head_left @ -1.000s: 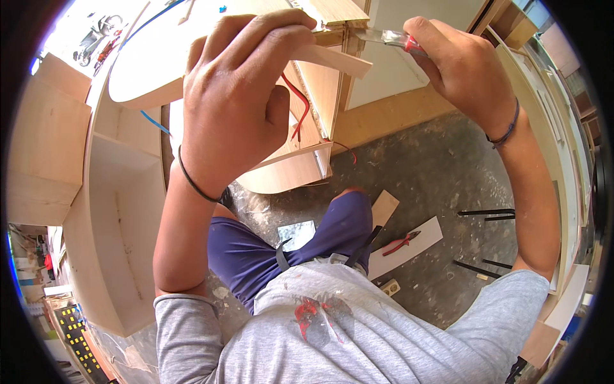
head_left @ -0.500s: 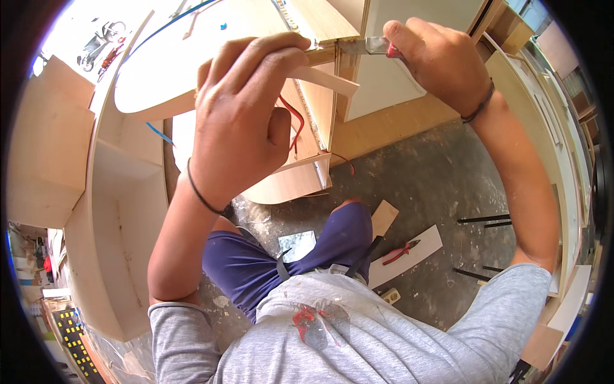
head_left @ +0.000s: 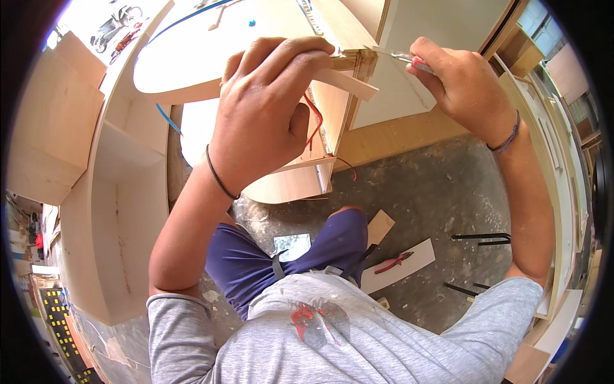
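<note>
Head view: at two o'clock the right hand [head_left: 470, 89] pinches a blade tool [head_left: 419, 63], newly turned edge-on, so working angle seems changed; left hand [head_left: 265, 99] bends over wood strip [head_left: 350, 84], grip unclear.

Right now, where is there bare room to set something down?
Mostly bare floor lies between the white board, black legs and wooden panel; the pale top is bare between blue cable and left hand. Crowded: around that hand, with wood strip and red wire.
</note>
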### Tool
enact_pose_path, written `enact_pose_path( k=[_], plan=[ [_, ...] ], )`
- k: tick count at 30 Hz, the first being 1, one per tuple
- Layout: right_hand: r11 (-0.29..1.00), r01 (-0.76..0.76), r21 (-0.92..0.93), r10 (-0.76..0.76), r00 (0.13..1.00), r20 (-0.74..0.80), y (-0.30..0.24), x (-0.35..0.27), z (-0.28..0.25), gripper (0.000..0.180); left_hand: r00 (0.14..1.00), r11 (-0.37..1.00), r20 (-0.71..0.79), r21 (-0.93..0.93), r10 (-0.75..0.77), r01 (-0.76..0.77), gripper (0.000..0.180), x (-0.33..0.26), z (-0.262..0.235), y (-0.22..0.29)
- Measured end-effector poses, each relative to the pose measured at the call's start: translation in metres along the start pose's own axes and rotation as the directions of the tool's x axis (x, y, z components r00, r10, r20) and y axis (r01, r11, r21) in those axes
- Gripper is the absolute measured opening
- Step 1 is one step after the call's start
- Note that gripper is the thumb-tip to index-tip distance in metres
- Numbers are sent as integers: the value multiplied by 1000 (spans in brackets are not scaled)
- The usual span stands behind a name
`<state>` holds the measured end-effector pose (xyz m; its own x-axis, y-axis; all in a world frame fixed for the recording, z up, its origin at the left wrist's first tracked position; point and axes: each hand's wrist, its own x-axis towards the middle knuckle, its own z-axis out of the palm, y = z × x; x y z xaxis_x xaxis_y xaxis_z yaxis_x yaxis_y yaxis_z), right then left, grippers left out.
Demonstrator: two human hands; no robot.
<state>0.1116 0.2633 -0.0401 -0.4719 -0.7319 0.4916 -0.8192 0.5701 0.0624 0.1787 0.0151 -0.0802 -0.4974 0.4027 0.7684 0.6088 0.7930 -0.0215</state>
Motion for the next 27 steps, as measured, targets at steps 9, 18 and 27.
enact_pose_path(
  k=[9, 18, 27],
  plan=[
    [990, 52, -129, -39, 994, 102, -5, 4, -14, 16, 1000, 1000, -8, 0, 4, -4, 43, 0, -1, 0],
    [993, 58, -107, -46, 993, 111, 3, 3, -9, 12, 1000, 1000, -15, -2, 24, -24, 45, -1, 0, 0],
    [994, -42, 103, 25, 986, 162, 4, 8, 0, 15, 999, 999, -38, -42, 15, -17, 44, 0, 1, 3]
  ],
)
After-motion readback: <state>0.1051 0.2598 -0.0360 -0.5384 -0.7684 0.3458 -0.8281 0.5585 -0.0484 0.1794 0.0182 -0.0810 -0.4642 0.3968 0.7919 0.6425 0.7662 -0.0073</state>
